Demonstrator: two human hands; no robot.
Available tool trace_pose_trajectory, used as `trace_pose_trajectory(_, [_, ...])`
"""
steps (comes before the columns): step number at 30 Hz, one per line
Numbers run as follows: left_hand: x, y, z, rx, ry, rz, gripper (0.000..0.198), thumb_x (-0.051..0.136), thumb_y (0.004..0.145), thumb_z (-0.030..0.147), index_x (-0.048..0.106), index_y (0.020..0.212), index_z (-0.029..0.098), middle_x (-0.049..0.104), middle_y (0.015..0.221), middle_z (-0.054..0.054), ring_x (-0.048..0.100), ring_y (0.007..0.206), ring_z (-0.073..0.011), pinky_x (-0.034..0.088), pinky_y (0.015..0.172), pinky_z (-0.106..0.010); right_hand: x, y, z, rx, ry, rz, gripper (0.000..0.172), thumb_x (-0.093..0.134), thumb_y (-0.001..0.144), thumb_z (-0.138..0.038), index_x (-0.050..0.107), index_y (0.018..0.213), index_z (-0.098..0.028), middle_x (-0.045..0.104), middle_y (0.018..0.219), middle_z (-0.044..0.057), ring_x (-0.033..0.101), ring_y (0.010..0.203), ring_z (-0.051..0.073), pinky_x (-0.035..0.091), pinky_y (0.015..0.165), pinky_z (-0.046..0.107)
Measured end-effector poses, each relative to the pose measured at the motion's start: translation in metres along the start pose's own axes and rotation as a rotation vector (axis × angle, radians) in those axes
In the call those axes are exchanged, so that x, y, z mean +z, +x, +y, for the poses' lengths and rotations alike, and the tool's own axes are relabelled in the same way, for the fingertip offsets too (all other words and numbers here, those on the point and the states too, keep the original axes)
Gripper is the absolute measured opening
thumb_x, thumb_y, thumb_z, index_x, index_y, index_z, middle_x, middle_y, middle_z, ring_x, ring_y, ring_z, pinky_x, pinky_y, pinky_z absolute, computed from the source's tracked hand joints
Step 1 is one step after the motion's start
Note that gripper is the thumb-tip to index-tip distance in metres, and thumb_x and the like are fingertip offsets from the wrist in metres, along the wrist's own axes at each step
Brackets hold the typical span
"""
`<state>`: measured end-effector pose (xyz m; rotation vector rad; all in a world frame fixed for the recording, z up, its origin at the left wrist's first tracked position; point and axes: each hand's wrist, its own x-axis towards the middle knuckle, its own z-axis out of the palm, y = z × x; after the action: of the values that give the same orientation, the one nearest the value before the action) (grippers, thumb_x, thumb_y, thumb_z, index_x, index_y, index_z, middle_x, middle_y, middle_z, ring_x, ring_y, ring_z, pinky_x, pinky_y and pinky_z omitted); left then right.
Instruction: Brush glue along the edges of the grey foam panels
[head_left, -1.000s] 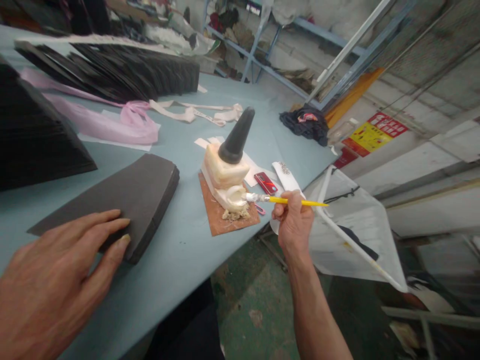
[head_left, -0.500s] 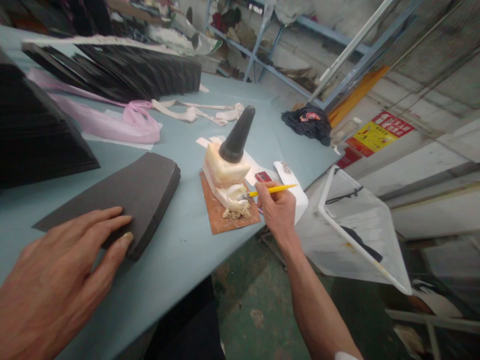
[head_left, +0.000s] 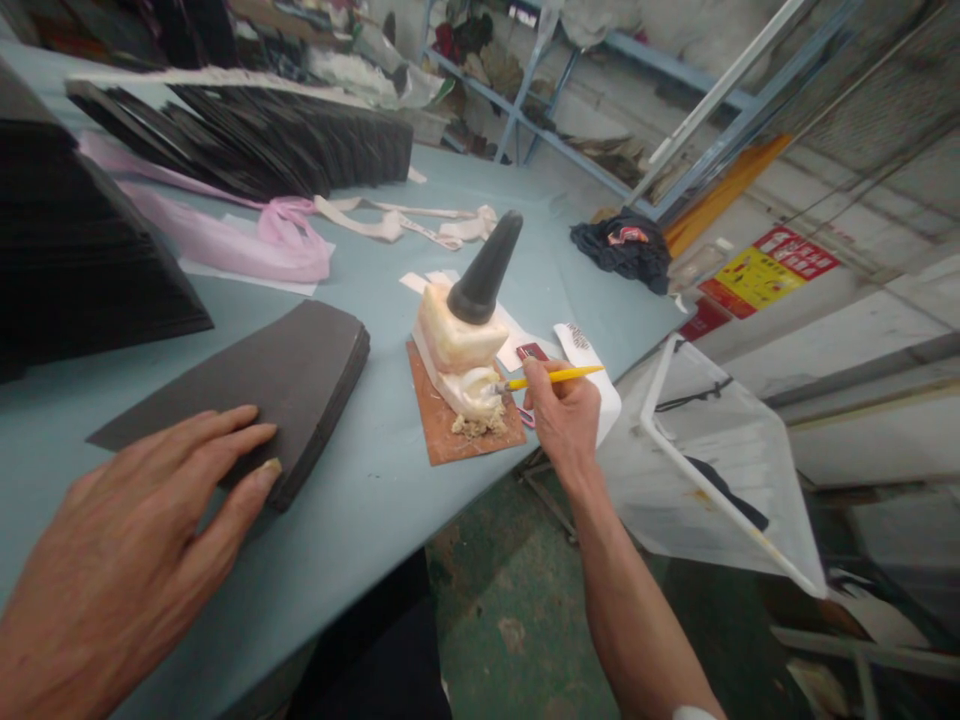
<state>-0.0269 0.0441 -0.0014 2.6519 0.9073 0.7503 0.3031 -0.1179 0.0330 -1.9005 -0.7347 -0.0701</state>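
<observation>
My left hand (head_left: 142,540) lies with fingers stretched out over a stack of dark grey tapered pieces (head_left: 300,365); its thumb is at the stack's near edge. A thin brush with a yellow handle (head_left: 574,374) is pinched in my right hand (head_left: 566,420). The brush tip is at the small white open mouth of a cream-coloured bottle (head_left: 459,335) with a black cone-shaped part (head_left: 487,270) on it. Dried, crumbly residue (head_left: 480,420) clings below the mouth. Underneath is a brown square board (head_left: 442,440).
Tall black stacks stand at left (head_left: 90,240) and along the back (head_left: 300,140). A pink strip (head_left: 240,240) and a cream band (head_left: 382,225) lie on the blue-green table (head_left: 337,560). Past its right edge is a white bin (head_left: 712,470). A dark cloth bundle (head_left: 622,250) is at the far corner.
The view has shifted slightly, so most things sit a little further right. The brush tip has moved slightly right within the bottle's mouth. My left hand stays on the stack.
</observation>
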Motion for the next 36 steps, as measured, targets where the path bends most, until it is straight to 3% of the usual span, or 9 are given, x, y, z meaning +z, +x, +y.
trace_pose_trajectory(5, [0.001, -0.001, -0.001, 0.04, 0.038, 0.013, 0.046, 0.041, 0.106, 0.054, 0.068, 0.13, 0.027, 0.069, 0.146, -0.013, 0.064, 0.136, -0.0393, 0.049, 0.115, -0.064, -0.002, -0.002, 0.0, 0.002, 0.104, -0.032, 0.049, 0.066, 0.094, -0.061, 0.061, 0.065, -0.022, 0.06, 0.054, -0.003, 0.055, 0.053, 0.012, 0.043, 0.058, 0.027])
trace_pose_trajectory(20, [0.002, -0.001, 0.001, 0.03, 0.097, 0.0, 0.053, 0.037, 0.107, 0.058, 0.069, 0.131, 0.023, 0.069, 0.147, -0.015, 0.063, 0.137, -0.0409, 0.05, 0.109, -0.062, -0.021, 0.003, 0.008, 0.034, -0.019, -0.11, 0.037, 0.066, 0.091, -0.055, 0.067, 0.079, -0.02, 0.064, 0.057, -0.003, 0.05, 0.049, 0.011, 0.038, 0.051, 0.025])
trace_pose_trajectory(28, [0.001, -0.001, 0.002, 0.04, 0.084, 0.029, 0.057, 0.035, 0.106, 0.06, 0.07, 0.131, 0.022, 0.069, 0.147, -0.015, 0.064, 0.137, -0.0419, 0.051, 0.109, -0.063, -0.04, 0.013, 0.005, -0.074, -0.06, -0.139, 0.035, 0.065, 0.096, -0.051, 0.067, 0.08, -0.02, 0.064, 0.061, -0.003, 0.048, 0.053, 0.011, 0.037, 0.054, 0.027])
trace_pose_trajectory(36, [0.0, 0.0, 0.004, 0.015, 0.097, -0.023, 0.063, 0.03, 0.106, 0.063, 0.071, 0.131, 0.021, 0.069, 0.146, -0.016, 0.063, 0.138, -0.0408, 0.052, 0.11, -0.064, -0.028, 0.012, 0.016, -0.009, 0.036, -0.191, 0.036, 0.068, 0.093, -0.054, 0.069, 0.085, -0.019, 0.066, 0.062, -0.003, 0.053, 0.055, 0.011, 0.042, 0.056, 0.026])
